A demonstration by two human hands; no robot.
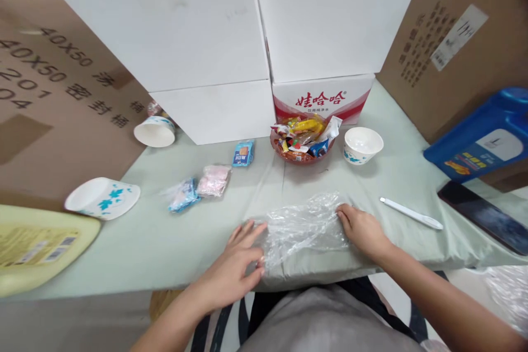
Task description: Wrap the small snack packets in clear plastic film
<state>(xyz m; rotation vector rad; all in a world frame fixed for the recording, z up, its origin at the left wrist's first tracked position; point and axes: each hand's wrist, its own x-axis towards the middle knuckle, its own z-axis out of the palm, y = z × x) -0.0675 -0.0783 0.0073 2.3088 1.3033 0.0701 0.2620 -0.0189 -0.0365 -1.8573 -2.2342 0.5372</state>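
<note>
A crumpled clear plastic bag point(303, 228) lies near the front edge of the table, between my two hands. My left hand point(241, 261) rests at the bag's left edge, its fingers spread and touching the film. At the right end, my right hand point(362, 229) has its fingers closed on the bag's edge. Beyond the bag are a pink wrapped packet point(214, 181), a blue-and-clear wrapped packet point(184, 196) and a small blue snack packet point(243, 153). A reddish bowl point(303, 157) full of wrapped snacks stands farther back.
A white paper bowl point(363, 146) stands right of the snack bowl; two more paper bowls point(103, 198) lie tipped at left. A white pen-like tool point(411, 213), a phone point(484, 217) and a blue bottle point(482, 140) are at right. Cardboard boxes point(206, 113) wall the back and sides.
</note>
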